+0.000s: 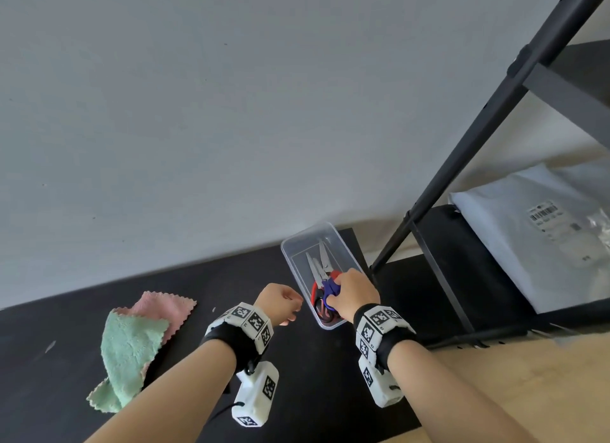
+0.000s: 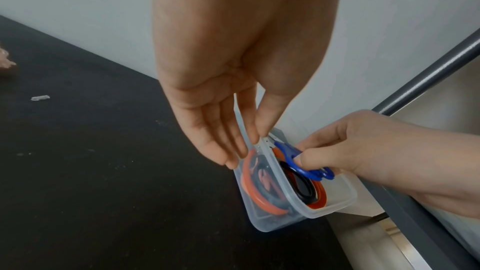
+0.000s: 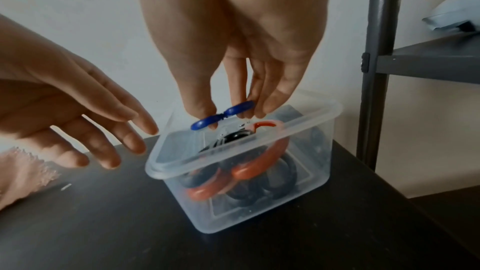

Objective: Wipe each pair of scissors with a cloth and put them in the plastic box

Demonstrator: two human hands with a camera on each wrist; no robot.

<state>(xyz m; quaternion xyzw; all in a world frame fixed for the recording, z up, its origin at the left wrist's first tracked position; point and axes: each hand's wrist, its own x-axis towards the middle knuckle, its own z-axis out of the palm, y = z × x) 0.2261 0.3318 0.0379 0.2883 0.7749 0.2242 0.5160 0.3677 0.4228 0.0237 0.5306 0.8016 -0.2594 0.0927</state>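
Observation:
A clear plastic box (image 1: 308, 230) stands at the back of the black table and holds red-handled scissors (image 1: 313, 292) and black-handled ones, blades pointing away. My right hand (image 1: 340, 294) pinches the blue handles of a small pair of scissors (image 1: 331, 292) just over the box's near end. In the right wrist view the blue scissors (image 3: 223, 115) sit at rim height between thumb and fingers. My left hand (image 1: 287, 310) hovers beside the box's left wall with straight fingers (image 2: 228, 151), holding nothing. A pink cloth (image 1: 165, 305) and a green cloth (image 1: 132, 347) lie to the left.
A black metal shelf frame (image 1: 462, 165) rises right of the box, with a plastic-wrapped package (image 1: 534, 231) on its low shelf. A grey wall runs close behind the table. Wooden floor (image 1: 495, 360) shows at the right. A tiny white scrap (image 1: 214, 309) lies on the table.

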